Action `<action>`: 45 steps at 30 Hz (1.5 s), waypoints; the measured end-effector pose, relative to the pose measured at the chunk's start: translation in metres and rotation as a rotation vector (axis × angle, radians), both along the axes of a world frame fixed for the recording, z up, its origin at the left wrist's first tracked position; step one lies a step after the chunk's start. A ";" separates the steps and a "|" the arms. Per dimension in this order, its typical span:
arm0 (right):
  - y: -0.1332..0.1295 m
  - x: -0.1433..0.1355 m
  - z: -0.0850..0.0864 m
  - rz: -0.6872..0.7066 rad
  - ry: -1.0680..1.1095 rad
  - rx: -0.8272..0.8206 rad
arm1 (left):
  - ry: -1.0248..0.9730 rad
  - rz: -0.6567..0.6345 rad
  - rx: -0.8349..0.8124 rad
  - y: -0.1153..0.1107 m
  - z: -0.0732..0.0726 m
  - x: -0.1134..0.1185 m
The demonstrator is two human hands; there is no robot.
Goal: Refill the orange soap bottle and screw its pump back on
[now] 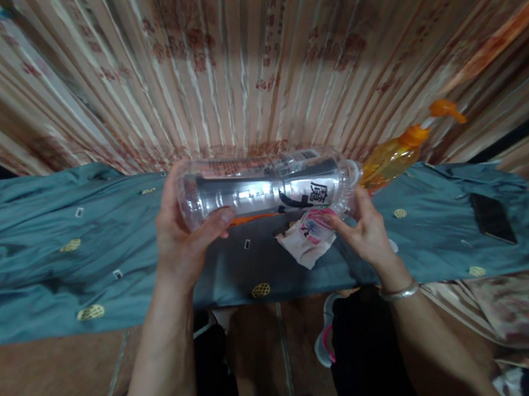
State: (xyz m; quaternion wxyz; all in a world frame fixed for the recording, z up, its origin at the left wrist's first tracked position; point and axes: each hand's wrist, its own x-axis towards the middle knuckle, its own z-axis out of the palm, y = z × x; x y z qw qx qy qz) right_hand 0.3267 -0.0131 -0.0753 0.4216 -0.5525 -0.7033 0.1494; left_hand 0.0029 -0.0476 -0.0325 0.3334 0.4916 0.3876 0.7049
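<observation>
The fingers (217, 223) of the left hand (177, 239) are grasping the broad base of a clear plastic bottle (263, 188) with a silver label, the thumb pressing along its near side. The bottle is lying sideways across the center of the frame, its neck pointing right. The right hand (369, 231) is grasping the neck end from below, its fingers bending around the lower edge. Gripping both ends is probably keeping the long, smooth body level and stopping it from rolling, while leaving the printed label exposed between the hands.

Just below the bottle, right of center, a pink-and-white printed wrapper (308, 239) is showing beside the right thumb; whether that thumb is pinching it or only overlapping it, one cannot tell. An orange pump bottle (387, 160) is leaning toward the upper right, its lower end partly hidden near the neck. A dark smartphone (492, 217) is lying flat at the right of the frame on the green patterned cloth (126, 255), apart from both hands, and a pleated curtain (231, 61) is filling the upper frame.
</observation>
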 end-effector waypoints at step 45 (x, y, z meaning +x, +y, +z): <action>0.002 0.001 -0.004 -0.004 0.001 0.044 | 0.033 0.037 0.009 -0.001 0.004 0.003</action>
